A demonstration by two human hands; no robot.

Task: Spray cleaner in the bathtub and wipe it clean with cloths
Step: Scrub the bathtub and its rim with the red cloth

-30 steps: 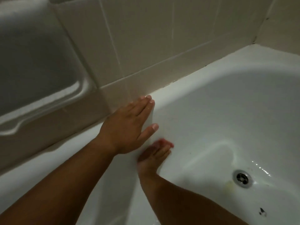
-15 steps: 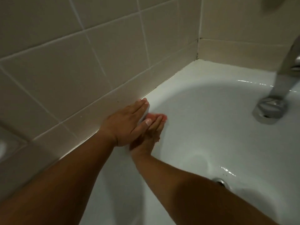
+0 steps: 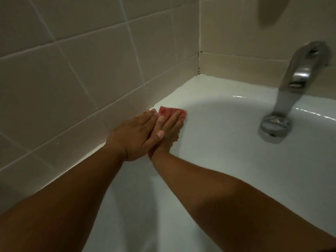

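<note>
Fingers straight, the left hand (image 3: pixel 137 136) rests on the bathtub (image 3: pixel 192 88) rim; the right hand (image 3: pixel 170 130), at its 3 o'clock, presses the pink cloth (image 3: pixel 171 112).

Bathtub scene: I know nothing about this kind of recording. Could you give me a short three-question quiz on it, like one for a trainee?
1. Multiple choice: what does the right hand press against the tub?
A. a sponge
B. a red cloth
C. a brush

2. True or false: the left hand holds a spray bottle.

3. Fill the blank: the metal tap stands to the ___ of both hands.

Key: 1 B. 2 False: it lies flat with straight fingers on the tub's rim, holding nothing. 3 Right.
</note>
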